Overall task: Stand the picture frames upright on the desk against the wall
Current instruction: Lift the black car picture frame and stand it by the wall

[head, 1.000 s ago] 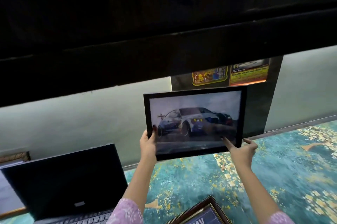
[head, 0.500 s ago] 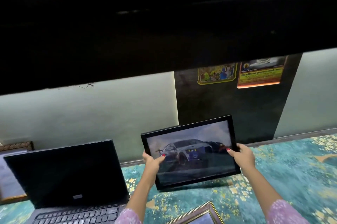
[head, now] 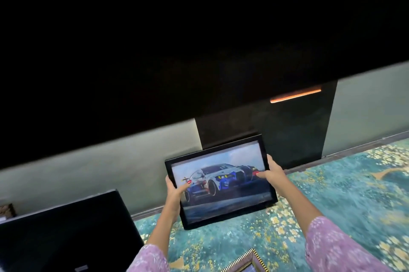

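A black picture frame [head: 221, 181] with a photo of a white and blue race car is held between both hands, tilted back toward the wall [head: 95, 174]. Its lower edge is at or just above the teal patterned desk cover [head: 332, 205]. My left hand [head: 176, 187] grips the frame's left edge, thumb on the glass. My right hand [head: 271, 171] grips the right edge, thumb on the glass. A second frame [head: 245, 264] with a gold and brown moulding lies flat at the bottom edge, only its corner showing.
An open black laptop [head: 64, 234] stands on the desk at the left. A dark vertical panel [head: 287, 130] covers the wall behind the held frame. A dark shelf overhangs the whole upper view. Another brown frame corner [head: 6, 211] peeks out at far left.
Both hands have lowered the car frame from up in front of the wall stickers down to the desk surface by the wall. The view has dropped, hiding the stickers.
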`<state>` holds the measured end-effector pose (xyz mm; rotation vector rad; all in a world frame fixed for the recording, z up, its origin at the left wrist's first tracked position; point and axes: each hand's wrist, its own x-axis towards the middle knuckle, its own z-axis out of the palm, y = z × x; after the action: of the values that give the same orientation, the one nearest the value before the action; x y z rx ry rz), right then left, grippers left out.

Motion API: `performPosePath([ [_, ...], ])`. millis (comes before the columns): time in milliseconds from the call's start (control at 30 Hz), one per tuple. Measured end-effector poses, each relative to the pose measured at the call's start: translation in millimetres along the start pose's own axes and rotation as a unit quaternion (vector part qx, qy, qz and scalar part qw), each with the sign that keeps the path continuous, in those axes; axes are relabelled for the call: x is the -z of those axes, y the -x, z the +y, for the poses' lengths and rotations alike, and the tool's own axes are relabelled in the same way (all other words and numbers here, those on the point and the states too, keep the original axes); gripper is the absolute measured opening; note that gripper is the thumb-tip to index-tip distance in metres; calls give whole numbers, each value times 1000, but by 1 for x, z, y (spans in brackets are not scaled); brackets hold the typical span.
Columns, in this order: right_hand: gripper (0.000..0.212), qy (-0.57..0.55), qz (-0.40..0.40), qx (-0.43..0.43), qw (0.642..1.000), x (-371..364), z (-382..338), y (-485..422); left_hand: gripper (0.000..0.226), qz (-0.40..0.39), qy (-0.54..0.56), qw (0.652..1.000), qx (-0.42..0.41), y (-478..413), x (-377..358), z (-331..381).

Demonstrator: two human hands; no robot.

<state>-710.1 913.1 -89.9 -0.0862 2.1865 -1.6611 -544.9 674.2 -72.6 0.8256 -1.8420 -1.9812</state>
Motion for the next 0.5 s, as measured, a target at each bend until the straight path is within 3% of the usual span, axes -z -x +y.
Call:
performPosePath([
  [167,91,55,-40,-6,998,-7,-9,8,89,33,-59,998,9,-3,1,8],
  [267,80,175,34,98,979,-18,-9,27,96,78,-205,975,42,6,-10,9],
  [333,68,145,66,147,976,-25,-7,49,95,87,-246,965,30,20,-18,12],
  [433,50,109,49,148,982,-34,14,91,81,15,-182,983,-34,55,-29,-4],
  [500,43,149,12,126,981,-39,37,119,72,-34,-210,976,-51,85,-34,-24],
])
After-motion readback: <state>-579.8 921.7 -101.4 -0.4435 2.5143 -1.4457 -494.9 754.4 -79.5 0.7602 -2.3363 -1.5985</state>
